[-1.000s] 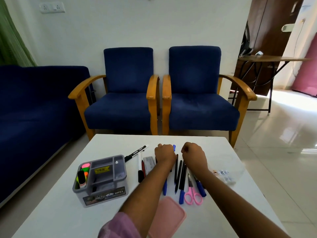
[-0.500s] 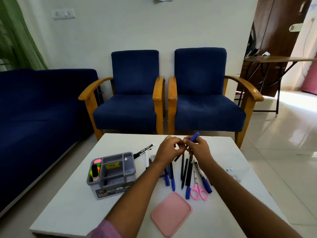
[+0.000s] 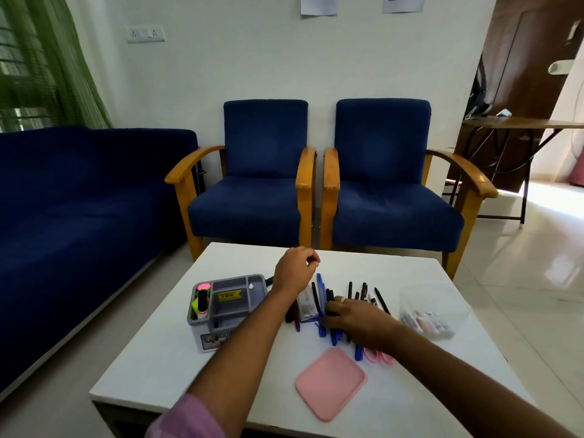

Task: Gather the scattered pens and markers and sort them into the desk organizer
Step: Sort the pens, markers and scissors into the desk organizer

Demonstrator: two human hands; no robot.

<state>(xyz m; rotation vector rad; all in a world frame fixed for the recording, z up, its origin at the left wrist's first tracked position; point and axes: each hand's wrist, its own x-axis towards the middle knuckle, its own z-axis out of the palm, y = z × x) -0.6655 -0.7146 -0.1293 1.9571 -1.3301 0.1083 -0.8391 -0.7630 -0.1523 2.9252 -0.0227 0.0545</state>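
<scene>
On the white worktop [image 3: 164,349], pens [image 3: 322,298] lie side by side, long axes running away from the person. Right hand [image 3: 357,320] rests flat on them, fingers apart; left hand [image 3: 294,273] curls loosely closed, empty, beside the grey organizer [image 3: 234,314].

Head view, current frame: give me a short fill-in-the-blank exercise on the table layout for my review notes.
1. The grey plastic desk organizer stands on the white table, to the ____ of the row of pens.
2. The flat pink rounded-square lid lies ____ to the person than the pens.
3. The right hand rests flat on the ____.
4. The highlighters stand in the organizer's ____ end compartment.

Missing words: left; nearer; pens; left
</scene>
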